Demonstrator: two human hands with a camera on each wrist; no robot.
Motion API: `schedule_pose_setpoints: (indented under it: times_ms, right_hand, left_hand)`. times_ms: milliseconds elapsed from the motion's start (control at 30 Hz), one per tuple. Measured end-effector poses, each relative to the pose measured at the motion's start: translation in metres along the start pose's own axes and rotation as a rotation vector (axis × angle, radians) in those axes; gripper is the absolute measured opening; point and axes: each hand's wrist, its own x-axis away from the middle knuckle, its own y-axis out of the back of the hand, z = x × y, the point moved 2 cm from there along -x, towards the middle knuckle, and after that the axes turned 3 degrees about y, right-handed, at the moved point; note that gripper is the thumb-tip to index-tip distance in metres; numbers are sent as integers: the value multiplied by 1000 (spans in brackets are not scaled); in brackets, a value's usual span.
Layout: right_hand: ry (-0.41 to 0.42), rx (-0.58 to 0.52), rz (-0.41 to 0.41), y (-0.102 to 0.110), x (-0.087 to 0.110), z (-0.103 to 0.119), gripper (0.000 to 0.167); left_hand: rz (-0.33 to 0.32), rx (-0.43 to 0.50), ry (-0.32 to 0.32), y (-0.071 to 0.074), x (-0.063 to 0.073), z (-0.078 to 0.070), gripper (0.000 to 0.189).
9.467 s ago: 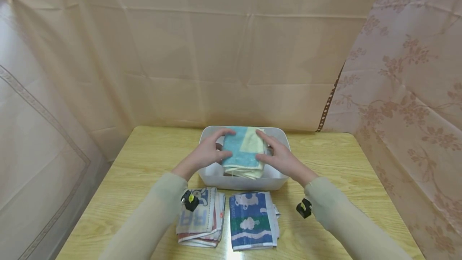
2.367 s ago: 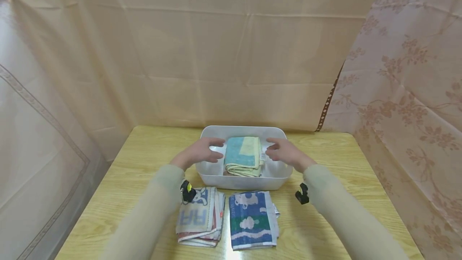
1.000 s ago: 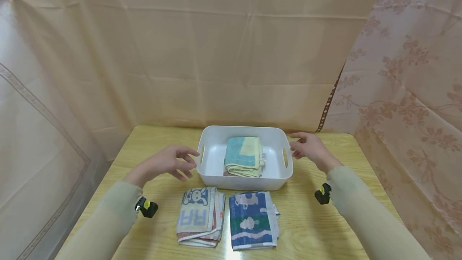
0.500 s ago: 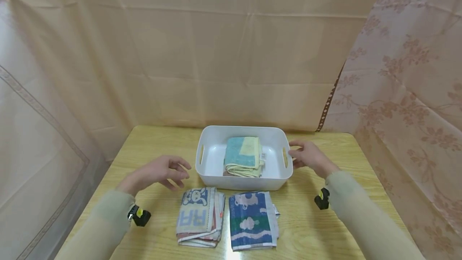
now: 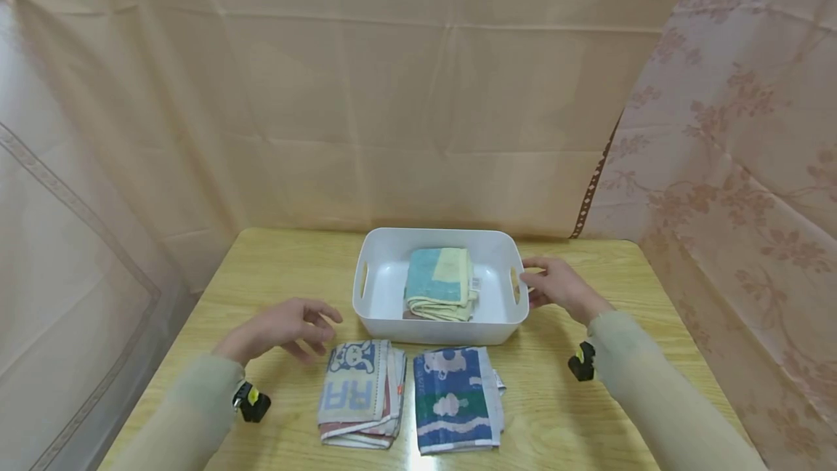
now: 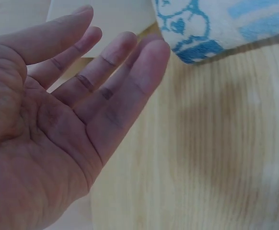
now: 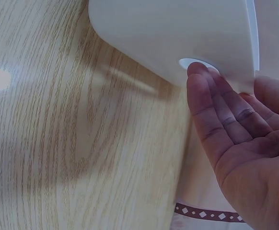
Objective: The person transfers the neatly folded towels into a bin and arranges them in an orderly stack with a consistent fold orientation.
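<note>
In the head view, a folded teal and pale yellow towel lies in a white plastic bin. Brown cloth peeks out beneath it. My right hand is at the bin's right side, its fingertips at the handle slot and its thumb near the rim in the right wrist view. My left hand hovers with loosely bent fingers, holding nothing. Nearest to it is a folded cream towel with blue letters and a rabbit-like figure. Beside that lies a folded blue and green towel with a bear.
The wooden table carries the bin near its back edge, with two folded towels in front. Beige cloth hangs behind the table, and a flowered pink cloth hangs at the right.
The teal and yellow towel was lowered into the bin and let go. Both hands then parted: the right came to the bin's right handle, the left drew back left and nearer the front.
</note>
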Motion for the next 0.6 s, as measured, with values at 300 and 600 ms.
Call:
schedule_pose_setpoints:
  times_ms: [300, 600]
  right_hand:
    - [-18, 14, 3, -1, 1, 2, 47]
    - [-35, 26, 3, 0, 0, 1, 49]
  left_hand:
    - [10, -8, 28, -8, -6, 11, 44]
    - [5, -38, 65, -13, -11, 19, 43]
